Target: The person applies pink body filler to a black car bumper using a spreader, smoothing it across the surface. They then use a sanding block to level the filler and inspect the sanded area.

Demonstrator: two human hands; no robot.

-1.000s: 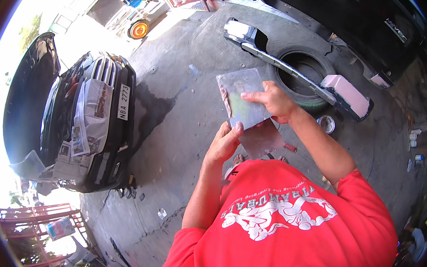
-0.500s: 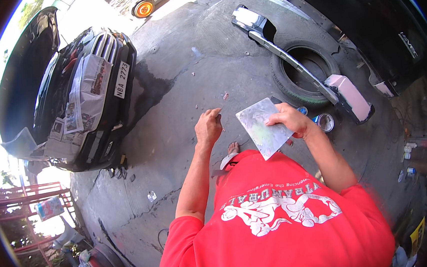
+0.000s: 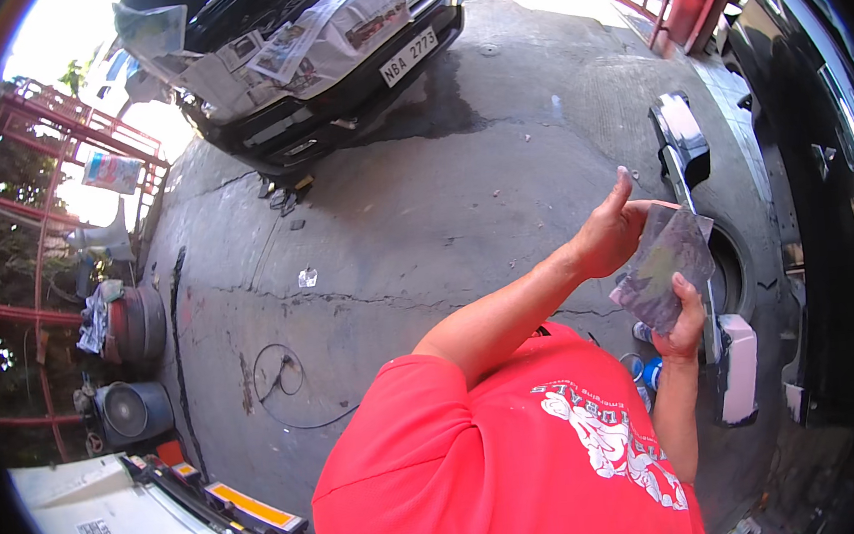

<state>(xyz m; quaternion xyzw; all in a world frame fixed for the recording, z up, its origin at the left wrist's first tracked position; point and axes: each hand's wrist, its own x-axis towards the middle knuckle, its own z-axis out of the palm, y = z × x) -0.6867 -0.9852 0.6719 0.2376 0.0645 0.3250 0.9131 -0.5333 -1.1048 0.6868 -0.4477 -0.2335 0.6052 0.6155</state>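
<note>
A thin square plate (image 3: 660, 274), grey and smeared with pale green, is in my right hand (image 3: 687, 319). The right thumb presses on its face near the lower right edge, and a fingertip shows at the opposite edge. My left hand (image 3: 607, 233) is at the plate's upper left side with its thumb stuck up, apart from the fingers. Its fingers reach toward the plate's top edge and are partly hidden; whether they touch it I cannot tell. Just below the right hand stand several small cans (image 3: 653, 372), partly covered by my arm.
A long car bumper (image 3: 738, 373) lies across a tyre (image 3: 733, 268) on the right, near a black vehicle panel (image 3: 826, 236). Ahead left stands a dark car (image 3: 296, 127) masked with newspaper. A thin cable (image 3: 280, 374) lies on the concrete floor (image 3: 422, 207). White vehicle parts (image 3: 75, 506) are lower left.
The view has turned left. The plate has tilted in my right hand. My left hand has come from apart on the left to beside the plate, its thumb now raised.
</note>
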